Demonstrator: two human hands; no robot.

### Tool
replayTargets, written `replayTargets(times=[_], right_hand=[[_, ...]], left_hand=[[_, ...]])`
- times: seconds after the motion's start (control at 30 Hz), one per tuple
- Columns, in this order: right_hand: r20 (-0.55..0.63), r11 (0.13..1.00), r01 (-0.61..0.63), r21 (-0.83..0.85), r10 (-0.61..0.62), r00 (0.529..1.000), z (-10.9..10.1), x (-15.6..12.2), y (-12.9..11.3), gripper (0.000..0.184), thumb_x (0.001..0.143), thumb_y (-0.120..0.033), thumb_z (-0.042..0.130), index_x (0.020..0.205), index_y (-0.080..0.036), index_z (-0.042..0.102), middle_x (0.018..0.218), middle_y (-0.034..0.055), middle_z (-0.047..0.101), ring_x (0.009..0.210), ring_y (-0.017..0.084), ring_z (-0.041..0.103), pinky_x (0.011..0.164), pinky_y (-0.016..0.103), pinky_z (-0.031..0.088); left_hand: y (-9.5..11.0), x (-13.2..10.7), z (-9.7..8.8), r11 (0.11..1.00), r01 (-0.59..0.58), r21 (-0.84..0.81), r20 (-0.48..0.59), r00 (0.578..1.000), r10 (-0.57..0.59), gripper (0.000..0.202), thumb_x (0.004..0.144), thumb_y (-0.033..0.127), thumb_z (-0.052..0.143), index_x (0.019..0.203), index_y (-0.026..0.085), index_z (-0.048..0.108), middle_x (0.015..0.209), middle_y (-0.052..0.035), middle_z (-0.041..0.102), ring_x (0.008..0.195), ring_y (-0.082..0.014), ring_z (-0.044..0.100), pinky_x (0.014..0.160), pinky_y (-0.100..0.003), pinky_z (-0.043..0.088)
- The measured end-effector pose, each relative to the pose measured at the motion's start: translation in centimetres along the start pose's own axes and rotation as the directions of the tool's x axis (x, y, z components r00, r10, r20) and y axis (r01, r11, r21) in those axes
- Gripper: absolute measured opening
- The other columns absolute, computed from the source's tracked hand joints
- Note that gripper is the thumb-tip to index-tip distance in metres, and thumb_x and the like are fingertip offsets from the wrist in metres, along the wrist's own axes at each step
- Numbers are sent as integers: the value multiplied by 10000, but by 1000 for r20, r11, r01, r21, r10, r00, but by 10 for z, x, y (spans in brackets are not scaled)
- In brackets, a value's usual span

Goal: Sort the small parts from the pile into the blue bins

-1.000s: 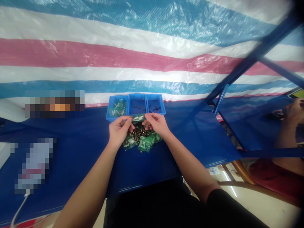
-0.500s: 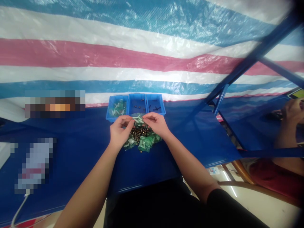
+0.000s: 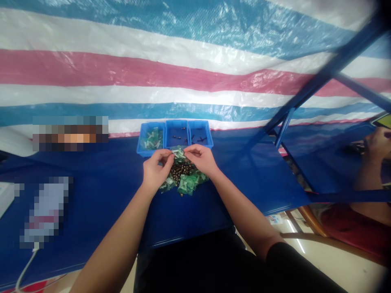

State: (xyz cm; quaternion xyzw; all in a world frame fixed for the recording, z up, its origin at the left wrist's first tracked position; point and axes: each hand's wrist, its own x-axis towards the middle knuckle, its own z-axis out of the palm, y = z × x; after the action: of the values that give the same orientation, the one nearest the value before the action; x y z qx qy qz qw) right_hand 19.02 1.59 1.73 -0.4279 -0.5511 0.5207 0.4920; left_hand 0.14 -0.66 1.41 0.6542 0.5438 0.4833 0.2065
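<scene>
Between my two hands is a small clear greenish plastic bag [image 3: 179, 153] with pale pieces inside, too small to name. My left hand [image 3: 156, 167] pinches its left side between thumb and finger. My right hand [image 3: 202, 159] is closed on its right side. Just below, a pile of small brass and dark screw-like parts [image 3: 181, 173] lies on the blue table [image 3: 116, 195]. More green plastic bags [image 3: 187, 184] of pale pieces lie around the near side of the pile, partly hidden by my hands.
Behind my hands stand a left blue bin [image 3: 142, 140] with green bags, a middle blue bin [image 3: 176, 123] and a right blue bin [image 3: 209, 138] with a few small parts. A blue metal frame [image 3: 305, 91] rises at right. Beyond it is another person's hand [image 3: 378, 142]. A white cable [image 3: 26, 266] lies at left.
My left hand has shifted very slightly to the right, nearer my right hand. My right hand and the bins stay where they were.
</scene>
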Motion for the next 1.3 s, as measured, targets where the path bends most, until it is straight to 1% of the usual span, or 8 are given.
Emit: replayTargets(times=[0.13,0.47,0.77,0.87,0.97,1.1,1.2,1.3], right_hand=[[-4,1000,1,8,-1,1000,0,0,0,207,789,-349,692,903,-177,684,853,47,730,700,143,683,647,267,547],[-18,1000,17,1,-17,1000,0,0,-1,210,784,-350,695,899,-174,686,836,46,727,694,140,671,671,277,548],[-20,1000,4,-5,-4,1000,0,0,-2,252,774,-380,704,916,-173,678,865,52,729,725,148,679,666,273,550],[-28,1000,-31,7,31,999,0,-1,-5,323,772,-377,710,1038,-201,656,857,34,725,695,144,681,642,267,552],[-35,997,-72,40,73,997,0,0,-8,423,768,-378,722,1150,-230,614,851,19,721,660,142,682,602,260,545],[-47,994,-89,57,92,995,1,0,-8,481,765,-399,729,1197,-237,593,876,23,725,664,150,690,557,252,525],[-55,995,-81,59,84,995,2,0,-8,479,770,-419,721,1192,-228,601,887,29,731,663,151,691,526,243,503],[-46,995,-76,71,80,996,1,0,-8,477,775,-419,718,1196,-224,608,899,32,737,656,148,691,521,241,494]], left_hand=[[-1,0,0,1000,12,3,2,1000,-12,252,832,358,666,1034,207,655,851,-23,714,662,-134,657,684,-252,530],[2,0,0,1000,-9,23,3,1000,8,245,843,373,655,1026,209,664,828,-14,708,660,-128,654,687,-240,520],[2,0,1,1000,27,-3,1,1000,-27,266,833,390,663,1029,211,667,822,-11,708,662,-131,657,673,-242,522],[3,0,1,997,54,-61,0,999,-54,271,823,386,678,1031,214,664,818,-14,706,670,-139,665,664,-247,525],[5,1,0,978,88,-188,20,996,-86,300,818,381,687,1061,210,644,807,-16,700,643,-138,662,644,-251,524],[8,3,0,933,147,-328,46,989,-140,413,808,382,705,1164,198,605,795,-19,696,600,-129,648,635,-256,528],[8,5,0,912,209,-354,80,978,-193,478,809,396,706,1225,188,593,733,-10,686,598,-130,645,621,-248,525],[5,6,1,900,248,-358,100,969,-227,442,811,410,706,1174,169,634,653,-8,672,583,-133,634,600,-243,513]])
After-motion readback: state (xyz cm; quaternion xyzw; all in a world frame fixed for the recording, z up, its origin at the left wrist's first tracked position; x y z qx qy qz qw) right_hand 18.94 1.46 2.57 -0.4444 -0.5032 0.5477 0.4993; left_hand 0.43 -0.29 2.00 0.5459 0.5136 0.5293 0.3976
